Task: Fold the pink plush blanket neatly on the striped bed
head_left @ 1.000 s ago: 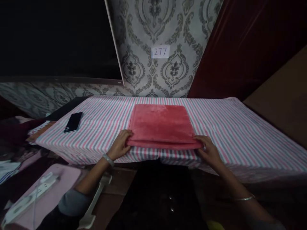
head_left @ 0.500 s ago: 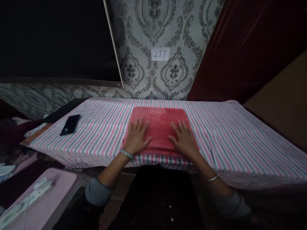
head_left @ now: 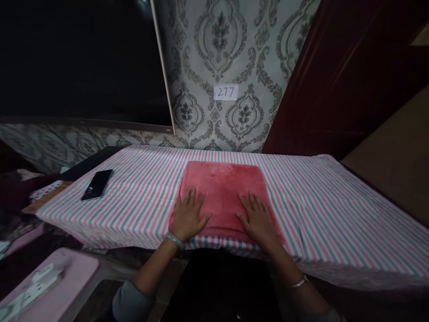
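A folded red plush cloth (head_left: 223, 188) lies square on a table covered with a pink, grey and white striped sheet (head_left: 328, 210). My left hand (head_left: 188, 216) lies flat on the cloth's near left corner, fingers stretched out. My right hand (head_left: 258, 218) presses flat on its near right part, fingers spread. Neither hand holds anything. Both wrists carry a bangle.
A black phone (head_left: 96, 184) lies on the sheet at the far left. A paper label reading 277 (head_left: 225, 92) hangs on the patterned wall behind. A white power strip (head_left: 33, 286) rests on a pink surface at lower left. A dark red curtain (head_left: 335, 76) hangs at the right.
A second ago my hands gripped the cloth's near corners at the edge. They then moved onto its top and now lie flat there; the view has tilted slightly.
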`<state>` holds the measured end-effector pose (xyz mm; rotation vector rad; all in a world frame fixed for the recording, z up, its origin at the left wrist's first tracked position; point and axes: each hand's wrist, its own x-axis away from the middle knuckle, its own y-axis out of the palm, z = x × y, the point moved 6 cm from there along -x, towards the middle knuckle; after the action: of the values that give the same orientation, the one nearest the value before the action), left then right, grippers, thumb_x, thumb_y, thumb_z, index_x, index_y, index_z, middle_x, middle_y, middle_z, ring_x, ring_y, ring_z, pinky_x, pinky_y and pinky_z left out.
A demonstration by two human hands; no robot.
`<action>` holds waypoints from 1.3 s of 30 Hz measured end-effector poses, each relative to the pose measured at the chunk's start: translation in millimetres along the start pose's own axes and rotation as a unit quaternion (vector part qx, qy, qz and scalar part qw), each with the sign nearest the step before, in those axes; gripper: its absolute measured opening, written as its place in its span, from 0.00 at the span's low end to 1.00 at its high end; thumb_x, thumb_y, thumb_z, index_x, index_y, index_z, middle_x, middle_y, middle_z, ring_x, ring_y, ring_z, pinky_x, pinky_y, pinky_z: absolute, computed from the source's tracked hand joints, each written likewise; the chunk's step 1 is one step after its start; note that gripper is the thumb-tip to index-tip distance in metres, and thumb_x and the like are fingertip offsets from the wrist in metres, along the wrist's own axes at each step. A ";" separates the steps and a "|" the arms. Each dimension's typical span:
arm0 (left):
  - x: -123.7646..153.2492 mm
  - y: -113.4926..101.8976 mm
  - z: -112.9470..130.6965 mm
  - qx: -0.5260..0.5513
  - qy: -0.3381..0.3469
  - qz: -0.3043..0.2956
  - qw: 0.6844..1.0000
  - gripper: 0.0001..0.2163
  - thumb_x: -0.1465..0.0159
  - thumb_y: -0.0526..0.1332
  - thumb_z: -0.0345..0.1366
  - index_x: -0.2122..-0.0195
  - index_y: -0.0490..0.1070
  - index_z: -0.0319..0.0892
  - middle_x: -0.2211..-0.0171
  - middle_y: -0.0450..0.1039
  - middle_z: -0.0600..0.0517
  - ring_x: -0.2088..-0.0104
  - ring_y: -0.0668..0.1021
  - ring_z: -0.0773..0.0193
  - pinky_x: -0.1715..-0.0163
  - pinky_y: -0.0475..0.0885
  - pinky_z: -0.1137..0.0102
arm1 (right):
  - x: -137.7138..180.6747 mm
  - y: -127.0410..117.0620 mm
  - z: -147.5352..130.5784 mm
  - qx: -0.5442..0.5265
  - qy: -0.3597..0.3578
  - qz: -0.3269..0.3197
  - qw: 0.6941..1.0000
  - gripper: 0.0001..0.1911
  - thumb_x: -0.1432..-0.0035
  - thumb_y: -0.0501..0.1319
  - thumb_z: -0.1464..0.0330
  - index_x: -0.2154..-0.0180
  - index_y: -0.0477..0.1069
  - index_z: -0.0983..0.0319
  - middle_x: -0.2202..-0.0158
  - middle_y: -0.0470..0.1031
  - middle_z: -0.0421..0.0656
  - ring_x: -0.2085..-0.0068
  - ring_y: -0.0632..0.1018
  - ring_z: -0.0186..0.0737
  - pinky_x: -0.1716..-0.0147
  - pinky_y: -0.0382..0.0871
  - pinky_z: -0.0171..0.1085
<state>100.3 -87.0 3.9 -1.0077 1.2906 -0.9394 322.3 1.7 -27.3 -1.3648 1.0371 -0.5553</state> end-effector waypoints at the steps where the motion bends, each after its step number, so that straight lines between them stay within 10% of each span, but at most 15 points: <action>1: 3.3 -0.2 -3.4 0.008 0.002 0.000 1.000 0.33 0.31 0.54 0.54 0.30 0.58 0.43 0.29 0.54 0.34 0.28 0.55 0.40 0.35 0.55 0.38 | 1.9 0.3 2.8 -0.009 -0.006 0.001 1.000 0.33 0.31 0.52 0.54 0.29 0.57 0.58 0.29 0.57 0.52 0.29 0.57 0.57 0.33 0.52 0.57; 8: -44.0 -44.8 -19.3 0.144 0.031 -0.050 0.988 0.24 0.28 0.51 0.47 0.35 0.66 0.44 0.37 0.70 0.40 0.36 0.70 0.47 0.34 0.57 0.44 | -42.7 -44.7 25.4 -0.152 -0.014 0.033 0.988 0.29 0.29 0.46 0.58 0.34 0.64 0.64 0.40 0.74 0.53 0.41 0.75 0.50 0.41 0.68 0.46; 12: -122.9 -62.7 -10.0 0.118 0.018 -0.035 0.992 0.26 0.28 0.49 0.44 0.32 0.61 0.39 0.30 0.58 0.36 0.30 0.61 0.47 0.32 0.54 0.45 | -110.7 -67.7 13.5 -0.096 0.026 0.043 0.994 0.30 0.30 0.48 0.61 0.31 0.59 0.66 0.34 0.66 0.54 0.33 0.66 0.53 0.35 0.59 0.50; 15: -155.2 -38.3 -13.5 0.064 -0.042 -0.052 0.996 0.29 0.29 0.51 0.46 0.30 0.57 0.39 0.27 0.49 0.35 0.27 0.52 0.43 0.33 0.49 0.39 | -139.4 -50.4 10.3 -0.054 0.091 0.014 0.994 0.30 0.28 0.46 0.58 0.30 0.58 0.62 0.31 0.60 0.53 0.30 0.59 0.57 0.35 0.54 0.57; 22: -141.6 24.7 -31.3 -0.017 -0.068 -0.033 0.997 0.31 0.28 0.47 0.49 0.32 0.59 0.31 0.31 0.57 0.30 0.31 0.59 0.40 0.34 0.53 0.42 | -132.7 8.6 22.4 0.000 0.095 0.020 0.995 0.30 0.27 0.45 0.56 0.30 0.58 0.61 0.29 0.57 0.53 0.30 0.58 0.56 0.33 0.48 0.59; 34: -147.1 9.0 -33.0 0.004 -0.085 -0.021 0.996 0.21 0.27 0.47 0.43 0.40 0.68 0.38 0.39 0.68 0.35 0.36 0.66 0.46 0.37 0.59 0.47 | -133.1 7.8 22.7 -0.009 0.097 0.049 0.994 0.28 0.27 0.44 0.60 0.31 0.61 0.60 0.31 0.61 0.51 0.32 0.61 0.55 0.34 0.50 0.58; 39: -162.5 -8.1 15.2 0.065 -0.023 -0.067 0.995 0.27 0.27 0.47 0.47 0.34 0.61 0.34 0.33 0.61 0.34 0.32 0.62 0.44 0.33 0.51 0.43 | -132.5 6.4 21.3 -0.016 0.092 0.060 0.994 0.28 0.27 0.44 0.61 0.32 0.63 0.62 0.32 0.62 0.54 0.32 0.62 0.57 0.34 0.50 0.60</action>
<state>105.4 66.2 60.7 -1.0177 1.1190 -1.0826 275.8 124.7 0.4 -1.2874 1.2735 -0.5859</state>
